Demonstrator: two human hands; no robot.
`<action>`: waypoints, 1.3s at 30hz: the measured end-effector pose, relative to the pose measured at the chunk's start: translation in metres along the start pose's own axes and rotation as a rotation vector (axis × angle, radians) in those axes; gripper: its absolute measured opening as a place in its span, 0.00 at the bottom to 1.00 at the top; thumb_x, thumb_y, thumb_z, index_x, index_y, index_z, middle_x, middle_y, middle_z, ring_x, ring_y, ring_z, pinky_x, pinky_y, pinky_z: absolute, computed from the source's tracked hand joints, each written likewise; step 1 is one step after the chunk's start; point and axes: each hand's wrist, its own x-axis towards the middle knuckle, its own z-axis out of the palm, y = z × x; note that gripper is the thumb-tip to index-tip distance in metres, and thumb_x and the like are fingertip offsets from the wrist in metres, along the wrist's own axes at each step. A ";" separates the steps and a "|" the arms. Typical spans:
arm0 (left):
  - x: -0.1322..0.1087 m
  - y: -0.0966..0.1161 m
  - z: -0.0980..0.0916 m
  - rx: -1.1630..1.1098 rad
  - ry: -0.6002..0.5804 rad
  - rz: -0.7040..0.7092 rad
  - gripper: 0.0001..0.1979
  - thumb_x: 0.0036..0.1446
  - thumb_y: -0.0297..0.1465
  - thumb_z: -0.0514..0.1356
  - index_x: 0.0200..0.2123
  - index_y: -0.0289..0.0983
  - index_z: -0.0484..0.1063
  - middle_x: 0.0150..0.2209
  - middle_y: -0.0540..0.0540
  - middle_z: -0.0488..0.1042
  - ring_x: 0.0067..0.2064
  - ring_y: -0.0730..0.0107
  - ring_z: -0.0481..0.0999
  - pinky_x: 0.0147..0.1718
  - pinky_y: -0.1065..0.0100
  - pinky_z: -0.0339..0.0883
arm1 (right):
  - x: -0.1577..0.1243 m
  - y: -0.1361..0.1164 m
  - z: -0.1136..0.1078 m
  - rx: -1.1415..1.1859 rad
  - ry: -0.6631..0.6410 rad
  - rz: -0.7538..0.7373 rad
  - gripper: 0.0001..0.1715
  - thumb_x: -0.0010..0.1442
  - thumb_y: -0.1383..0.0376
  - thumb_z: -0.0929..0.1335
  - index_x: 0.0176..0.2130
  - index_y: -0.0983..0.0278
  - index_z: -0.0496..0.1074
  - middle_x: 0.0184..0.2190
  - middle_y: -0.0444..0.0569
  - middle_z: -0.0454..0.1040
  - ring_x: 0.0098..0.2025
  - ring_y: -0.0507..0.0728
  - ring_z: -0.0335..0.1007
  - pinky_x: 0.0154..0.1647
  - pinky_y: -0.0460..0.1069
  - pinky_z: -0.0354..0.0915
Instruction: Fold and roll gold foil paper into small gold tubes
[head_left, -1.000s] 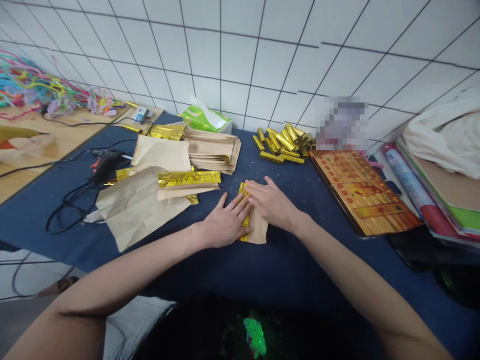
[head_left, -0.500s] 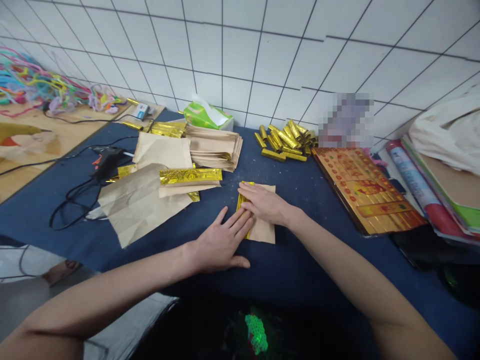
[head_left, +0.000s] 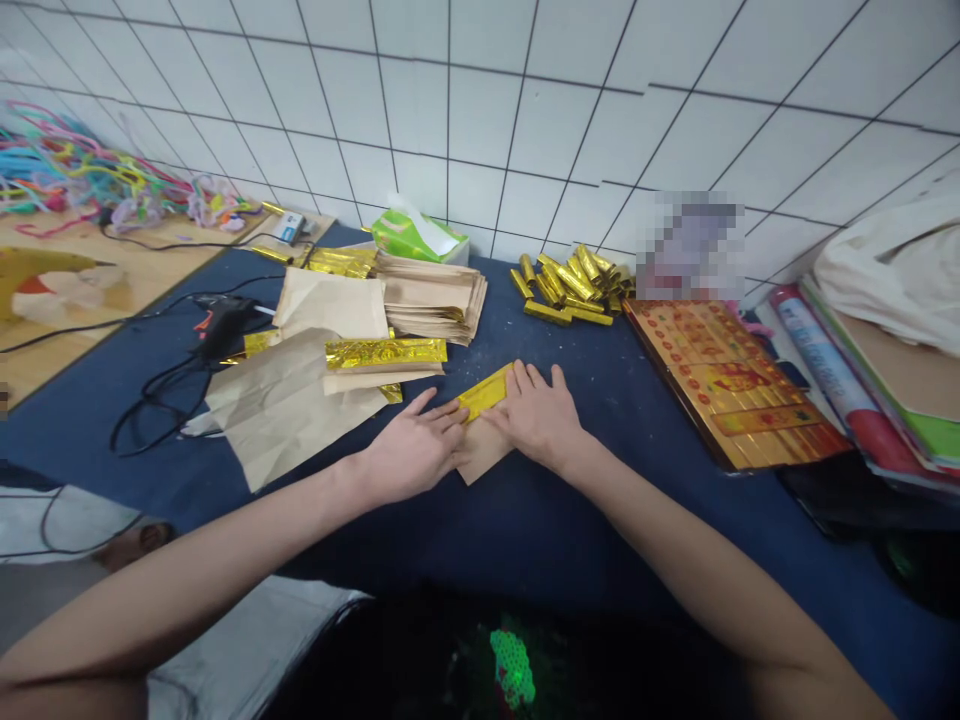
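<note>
A sheet of brown paper (head_left: 483, 456) with a gold foil band (head_left: 487, 393) along its far side lies slanted on the dark blue cloth. My left hand (head_left: 412, 446) rests palm down at its left end, fingertips on the foil and paper, one finger lifted apart; its thumb is mostly hidden. Flat across the right part lies my right hand (head_left: 544, 415), fingers spread, covering that end of the sheet. Just left of the sheet, another foil-banded paper (head_left: 386, 352) sits on crumpled brown paper (head_left: 292, 410).
Behind are a stack of brown papers (head_left: 435, 290), a green tissue pack (head_left: 412, 235) and a pile of gold rolls (head_left: 574, 285). A black glue gun (head_left: 221, 325) with its cord lies left. At right are a decorated gold-red box (head_left: 735, 385) and a cylindrical can (head_left: 825, 360).
The foil-banded sheet has turned clockwise, its band now slanting up to the right. My left hand has shifted left and away from me; my right hand has moved slightly right and its fingers have spread.
</note>
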 end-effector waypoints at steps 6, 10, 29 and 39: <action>0.006 0.019 0.013 0.045 0.057 -0.065 0.14 0.57 0.33 0.54 0.40 0.27 0.70 0.50 0.32 0.69 0.54 0.55 0.67 0.54 0.59 0.60 | -0.011 0.007 -0.009 -0.039 0.073 0.003 0.33 0.61 0.52 0.57 0.51 0.77 0.66 0.55 0.66 0.63 0.60 0.69 0.52 0.59 0.67 0.42; 0.007 0.023 0.017 0.040 0.078 -0.067 0.13 0.57 0.31 0.54 0.42 0.27 0.68 0.50 0.32 0.69 0.56 0.53 0.65 0.52 0.59 0.62 | -0.017 -0.004 -0.015 0.125 0.161 -0.262 0.27 0.64 0.60 0.54 0.52 0.74 0.65 0.58 0.62 0.60 0.61 0.65 0.51 0.60 0.63 0.45; 0.010 0.008 -0.017 -0.074 -0.138 -0.088 0.27 0.51 0.35 0.58 0.51 0.27 0.61 0.53 0.33 0.66 0.59 0.55 0.60 0.57 0.61 0.55 | -0.027 0.053 0.003 0.555 -0.167 -0.357 0.34 0.53 0.52 0.66 0.54 0.66 0.61 0.64 0.58 0.46 0.65 0.60 0.38 0.63 0.62 0.36; 0.010 0.013 0.009 -0.286 0.042 -0.265 0.15 0.61 0.32 0.48 0.46 0.30 0.67 0.53 0.37 0.67 0.59 0.61 0.61 0.57 0.58 0.56 | -0.017 0.056 -0.001 0.730 -0.200 -0.264 0.16 0.62 0.60 0.58 0.40 0.61 0.73 0.61 0.51 0.56 0.64 0.56 0.45 0.63 0.63 0.36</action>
